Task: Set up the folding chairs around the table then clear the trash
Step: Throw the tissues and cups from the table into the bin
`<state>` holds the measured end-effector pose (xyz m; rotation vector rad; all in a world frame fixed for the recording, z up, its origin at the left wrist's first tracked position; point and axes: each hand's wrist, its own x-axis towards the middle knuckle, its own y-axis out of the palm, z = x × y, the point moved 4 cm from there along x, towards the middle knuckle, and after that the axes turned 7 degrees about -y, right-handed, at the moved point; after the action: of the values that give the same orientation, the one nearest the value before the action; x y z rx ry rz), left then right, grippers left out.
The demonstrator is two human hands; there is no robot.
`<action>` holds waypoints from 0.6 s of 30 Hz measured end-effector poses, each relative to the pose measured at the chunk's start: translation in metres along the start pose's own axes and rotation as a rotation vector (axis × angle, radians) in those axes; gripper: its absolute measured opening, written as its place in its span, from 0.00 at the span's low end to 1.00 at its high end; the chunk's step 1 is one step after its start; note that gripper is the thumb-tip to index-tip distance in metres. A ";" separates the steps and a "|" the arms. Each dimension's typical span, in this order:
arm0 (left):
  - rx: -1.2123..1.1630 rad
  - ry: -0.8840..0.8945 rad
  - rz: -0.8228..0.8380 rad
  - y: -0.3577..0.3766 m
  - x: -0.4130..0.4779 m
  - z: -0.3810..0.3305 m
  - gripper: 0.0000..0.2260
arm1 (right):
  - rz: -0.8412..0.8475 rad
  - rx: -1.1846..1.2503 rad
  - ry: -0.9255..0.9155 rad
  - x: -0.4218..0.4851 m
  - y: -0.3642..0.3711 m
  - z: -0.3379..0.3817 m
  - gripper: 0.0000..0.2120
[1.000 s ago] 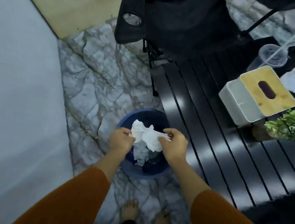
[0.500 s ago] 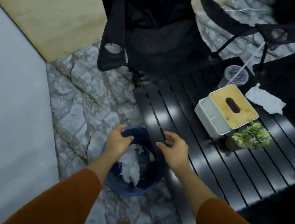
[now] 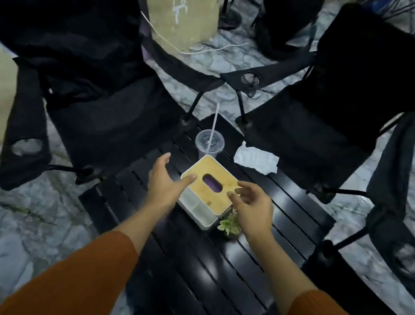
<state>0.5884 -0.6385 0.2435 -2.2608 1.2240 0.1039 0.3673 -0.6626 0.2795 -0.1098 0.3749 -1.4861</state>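
Note:
Two black folding chairs stand unfolded at the far side of the black slatted table (image 3: 208, 275), one on the left (image 3: 82, 76) and one on the right (image 3: 347, 103). On the table's far end stand a clear plastic cup with a straw (image 3: 209, 142) and a crumpled white tissue (image 3: 257, 159). My left hand (image 3: 166, 183) hovers empty, fingers straight, over the table beside the tissue box (image 3: 208, 189). My right hand (image 3: 253, 206) hangs above the box's near right corner, fingers loosely bent and holding nothing.
A small green potted plant (image 3: 229, 225) sits just in front of the tissue box, under my right wrist. A third black chair's armrest (image 3: 397, 216) lies at the right. Marble floor surrounds the table; a pillar (image 3: 180, 1) and a white cord lie behind the chairs.
Both hands let the tissue drop into the blue bin on the floor, then rose empty over the table. The view swung up from the bin to the table and chairs.

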 end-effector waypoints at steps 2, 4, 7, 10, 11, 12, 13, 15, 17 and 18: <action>0.064 0.030 -0.008 0.018 0.024 -0.012 0.40 | -0.065 0.002 0.002 0.028 -0.010 -0.007 0.11; 0.155 0.061 -0.018 0.036 0.049 -0.021 0.42 | -0.126 -0.001 0.010 0.056 -0.015 -0.019 0.11; 0.283 0.095 -0.004 0.063 0.088 -0.027 0.46 | -0.194 -0.086 0.033 0.097 -0.016 -0.042 0.13; 0.365 0.127 0.076 0.086 0.124 -0.029 0.52 | -0.228 -0.191 0.074 0.134 -0.011 -0.065 0.15; 0.397 0.133 0.103 0.092 0.135 -0.029 0.54 | -0.233 -0.225 0.082 0.145 -0.009 -0.072 0.16; 0.422 0.136 0.124 0.096 0.145 -0.029 0.55 | -0.230 -0.264 0.087 0.156 -0.006 -0.079 0.17; 0.441 0.138 0.140 0.099 0.153 -0.028 0.56 | -0.215 -0.311 0.090 0.166 -0.003 -0.085 0.19; 0.478 0.146 0.165 0.105 0.167 -0.027 0.57 | -0.159 -0.423 0.101 0.185 0.006 -0.098 0.23; 0.523 0.162 0.198 0.110 0.177 -0.024 0.57 | -0.096 -0.558 0.117 0.201 0.018 -0.110 0.29; 0.542 0.172 0.215 0.113 0.179 -0.022 0.57 | -0.070 -0.626 0.123 0.207 0.024 -0.115 0.31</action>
<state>0.5987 -0.8320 0.1550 -1.6936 1.3829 -0.3133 0.3619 -0.8464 0.1275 -0.5339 0.9361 -1.4026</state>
